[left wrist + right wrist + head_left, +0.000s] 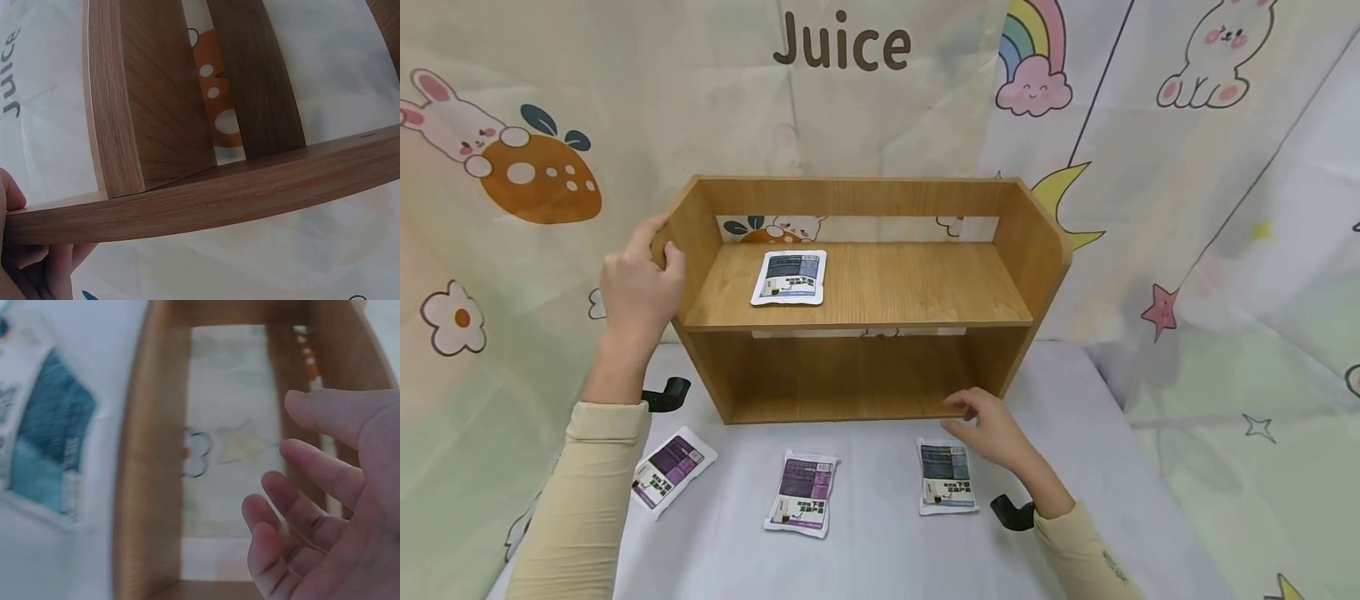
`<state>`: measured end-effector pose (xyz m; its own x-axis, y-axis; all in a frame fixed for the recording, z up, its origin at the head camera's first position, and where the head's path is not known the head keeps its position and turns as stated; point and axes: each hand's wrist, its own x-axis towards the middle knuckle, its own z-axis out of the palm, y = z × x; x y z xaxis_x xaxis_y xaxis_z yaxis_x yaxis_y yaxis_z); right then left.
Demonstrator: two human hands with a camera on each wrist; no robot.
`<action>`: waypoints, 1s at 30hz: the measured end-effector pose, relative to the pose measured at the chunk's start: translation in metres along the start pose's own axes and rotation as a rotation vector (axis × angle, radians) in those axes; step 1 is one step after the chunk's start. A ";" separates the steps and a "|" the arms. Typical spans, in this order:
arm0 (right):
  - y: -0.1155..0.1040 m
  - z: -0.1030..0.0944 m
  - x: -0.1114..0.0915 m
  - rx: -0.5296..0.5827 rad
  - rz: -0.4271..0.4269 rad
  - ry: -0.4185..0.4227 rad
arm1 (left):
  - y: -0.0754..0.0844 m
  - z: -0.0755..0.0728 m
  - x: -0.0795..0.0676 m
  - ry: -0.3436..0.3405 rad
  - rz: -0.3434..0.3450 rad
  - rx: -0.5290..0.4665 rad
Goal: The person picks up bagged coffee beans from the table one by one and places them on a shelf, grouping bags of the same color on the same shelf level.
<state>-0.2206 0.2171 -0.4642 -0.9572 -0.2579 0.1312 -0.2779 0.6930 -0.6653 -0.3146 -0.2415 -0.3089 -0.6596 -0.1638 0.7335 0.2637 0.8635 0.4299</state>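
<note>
A two-tier wooden shelf (910,287) stands on the white table, with one white pouch with a dark blue label (790,277) lying flat on its upper board. My left hand (640,287) grips the edge of the shelf's left side panel (187,209), thumb on one face and fingers on the other. In front of the lower right opening hovers my right hand (992,429), its fingers loosely bent around nothing. Just below it, another blue-labelled pouch (946,479) lies on the table; the right wrist view shows it blurred at the left.
Two purple-labelled pouches lie on the table (880,550): one pouch (803,494) near the middle, the other pouch (676,468) tilted beside the left forearm. A printed cloth (880,125) hangs behind the shelf. Each wrist carries a black mount (1013,512).
</note>
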 end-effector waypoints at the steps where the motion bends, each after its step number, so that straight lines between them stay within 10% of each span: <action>1: 0.005 0.001 -0.002 -0.010 0.012 0.002 | 0.001 0.000 0.001 -0.002 -0.002 -0.001; 30: 0.053 0.056 -0.039 0.047 0.210 0.099 | 0.003 0.000 0.002 -0.001 -0.022 0.004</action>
<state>-0.1935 0.2267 -0.5456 -0.9975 -0.0427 0.0559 -0.0699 0.6920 -0.7185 -0.3151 -0.2395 -0.3056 -0.6658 -0.1828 0.7234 0.2457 0.8617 0.4440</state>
